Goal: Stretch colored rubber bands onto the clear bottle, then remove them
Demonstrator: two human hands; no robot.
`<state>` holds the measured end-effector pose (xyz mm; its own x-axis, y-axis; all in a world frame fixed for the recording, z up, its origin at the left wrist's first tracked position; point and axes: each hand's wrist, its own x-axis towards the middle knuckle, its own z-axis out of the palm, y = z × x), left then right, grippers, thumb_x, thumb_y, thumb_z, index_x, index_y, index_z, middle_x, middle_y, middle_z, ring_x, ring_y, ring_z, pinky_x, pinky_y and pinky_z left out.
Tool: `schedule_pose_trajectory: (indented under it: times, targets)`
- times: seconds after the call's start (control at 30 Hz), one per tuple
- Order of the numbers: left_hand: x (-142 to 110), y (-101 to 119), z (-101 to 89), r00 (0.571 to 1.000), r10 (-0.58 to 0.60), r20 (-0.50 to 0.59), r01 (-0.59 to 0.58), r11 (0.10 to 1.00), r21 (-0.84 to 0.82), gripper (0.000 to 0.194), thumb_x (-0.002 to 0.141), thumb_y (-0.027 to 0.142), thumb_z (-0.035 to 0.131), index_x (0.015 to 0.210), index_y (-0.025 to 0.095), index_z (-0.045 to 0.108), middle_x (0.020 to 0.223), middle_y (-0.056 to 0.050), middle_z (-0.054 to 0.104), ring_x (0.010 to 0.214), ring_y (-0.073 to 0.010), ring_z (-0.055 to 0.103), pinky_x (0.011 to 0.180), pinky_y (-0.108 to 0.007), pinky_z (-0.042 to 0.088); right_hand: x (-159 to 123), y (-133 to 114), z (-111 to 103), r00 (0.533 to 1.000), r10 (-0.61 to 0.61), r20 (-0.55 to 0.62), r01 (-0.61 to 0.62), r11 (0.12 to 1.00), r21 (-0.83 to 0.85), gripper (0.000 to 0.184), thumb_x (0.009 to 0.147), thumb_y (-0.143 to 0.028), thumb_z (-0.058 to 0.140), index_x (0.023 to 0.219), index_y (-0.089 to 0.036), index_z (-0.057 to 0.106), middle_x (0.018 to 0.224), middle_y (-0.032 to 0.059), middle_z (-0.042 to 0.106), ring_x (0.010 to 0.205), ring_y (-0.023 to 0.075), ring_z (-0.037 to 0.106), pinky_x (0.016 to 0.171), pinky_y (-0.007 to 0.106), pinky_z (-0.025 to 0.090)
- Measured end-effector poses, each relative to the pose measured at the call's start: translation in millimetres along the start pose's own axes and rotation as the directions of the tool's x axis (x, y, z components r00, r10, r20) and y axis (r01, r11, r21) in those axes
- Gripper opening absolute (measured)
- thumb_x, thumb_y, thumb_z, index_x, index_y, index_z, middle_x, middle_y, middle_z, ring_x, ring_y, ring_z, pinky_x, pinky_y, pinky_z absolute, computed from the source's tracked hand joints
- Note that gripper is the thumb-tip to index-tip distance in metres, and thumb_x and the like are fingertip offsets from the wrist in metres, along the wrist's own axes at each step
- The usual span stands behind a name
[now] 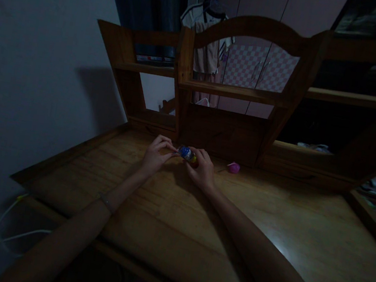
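Note:
My right hand is wrapped round a small bottle-like thing with a blue end and a patch of yellow and red; its exact kind is too dark to tell. The blue end points left, towards my left hand. There, thumb and fingers pinch together right at the tip of the blue end. Something thin and pale may be between them, but I cannot make it out. Both hands are just above the wooden desk. Right of my right hand, a small round pink thing with a pale strip lies on the desk.
A wooden shelf unit stands along the desk's back edge. A wall rises on the left. White cable hangs at the lower left. Behind the shelves are hanging clothes and a pink cupboard.

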<state>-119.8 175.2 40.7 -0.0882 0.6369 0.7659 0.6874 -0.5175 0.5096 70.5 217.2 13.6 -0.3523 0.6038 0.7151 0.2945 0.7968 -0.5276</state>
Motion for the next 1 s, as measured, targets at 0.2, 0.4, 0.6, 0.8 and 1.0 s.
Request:
schedule_pose_trajectory:
  times: [0.2, 0.4, 0.6, 0.8, 1.0]
  targets:
    - [-1.1, 0.7, -0.4, 1.0, -0.01, 0.004, 0.01, 1.0, -0.026, 0.01, 0.074, 0.029, 0.077, 0.081, 0.023, 0.072, 0.093, -0.002, 0.06, 0.09, -0.018, 0.059, 0.085, -0.035, 0.049, -0.3, 0.2, 0.3, 1.0, -0.007, 0.006, 0.008, 1.0, -0.005, 0.045, 0.081, -0.02, 0.06, 0.126, -0.025, 0.055, 0.115, 0.0081, 0.06, 0.108, 0.0245, 0.056, 0.093, 0.038, 0.048]
    - [0.0, 0.3, -1.5, 1.0, 0.002, 0.025, -0.001, 0.999, -0.044, 0.007, 0.075, 0.027, 0.077, 0.079, 0.023, 0.073, 0.093, -0.002, 0.062, 0.09, -0.0183, 0.061, 0.086, -0.038, 0.049, -0.5, -0.2, -0.7, 1.0, -0.013, 0.021, 0.014, 1.0, -0.014, 0.046, 0.082, -0.021, 0.061, 0.127, -0.025, 0.054, 0.116, 0.008, 0.059, 0.108, 0.025, 0.055, 0.093, 0.039, 0.048]
    - [-1.0, 4.2, 1.1, 0.996, 0.01, 0.092, -0.007, 0.999, -0.038, 0.007, 0.08, 0.028, 0.072, 0.085, 0.024, 0.074, 0.108, -0.005, 0.061, 0.106, -0.021, 0.058, 0.098, -0.044, 0.046, 0.0, -1.2, -0.8, 1.0, 0.002, 0.013, -0.001, 1.0, -0.023, 0.045, 0.081, -0.019, 0.06, 0.126, -0.025, 0.055, 0.115, 0.0081, 0.059, 0.108, 0.025, 0.055, 0.094, 0.039, 0.048]
    - [-2.8, 5.9, 0.2, 0.976, -0.025, 0.217, 0.044, 0.995, -0.084, 0.017, 0.088, 0.035, 0.061, 0.092, 0.024, 0.074, 0.128, -0.007, 0.056, 0.124, -0.0236, 0.049, 0.111, -0.046, 0.036, -0.4, -1.0, -0.9, 0.999, -0.01, 0.031, 0.011, 1.0, -0.015, 0.048, 0.08, -0.019, 0.061, 0.127, -0.025, 0.055, 0.115, 0.0077, 0.06, 0.107, 0.0249, 0.056, 0.092, 0.038, 0.048]
    - [-1.4, -0.7, -2.6, 0.944, -0.093, 0.316, 0.159, 0.969, -0.189, 0.026, 0.093, 0.037, 0.051, 0.095, 0.024, 0.074, 0.133, -0.007, 0.054, 0.127, -0.0244, 0.048, 0.113, -0.043, 0.033, -1.0, 0.2, -0.4, 0.999, -0.02, 0.032, 0.021, 1.0, -0.005, 0.048, 0.08, -0.018, 0.061, 0.127, -0.025, 0.055, 0.116, 0.0076, 0.059, 0.108, 0.0246, 0.056, 0.093, 0.038, 0.048]
